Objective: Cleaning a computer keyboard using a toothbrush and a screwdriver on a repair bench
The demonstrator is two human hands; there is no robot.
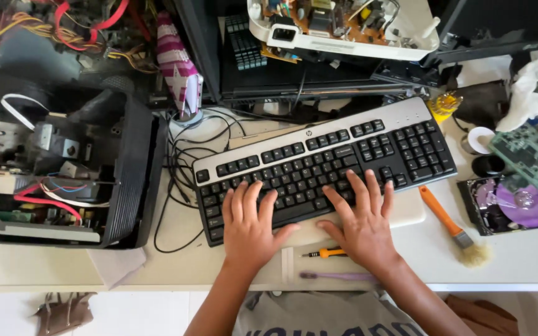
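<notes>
A black and silver keyboard (344, 146) lies tilted across the white desk (518, 261). My left hand (249, 225) rests flat on its lower left keys, fingers spread, holding nothing. My right hand (362, 221) lies on the lower middle keys with fingers apart, also empty. Under my right wrist sit a small orange-handled screwdriver (326, 252) and a purple tool (334, 275).
An opened black computer case (57, 162) with wires fills the left. Tangled black cables (185, 155) lie beside it. An orange-handled brush (453, 227), an opened hard drive (512, 202), a green circuit board (527, 155) and a tape roll (481, 140) sit right. A circuit-board tray (344, 28) is behind.
</notes>
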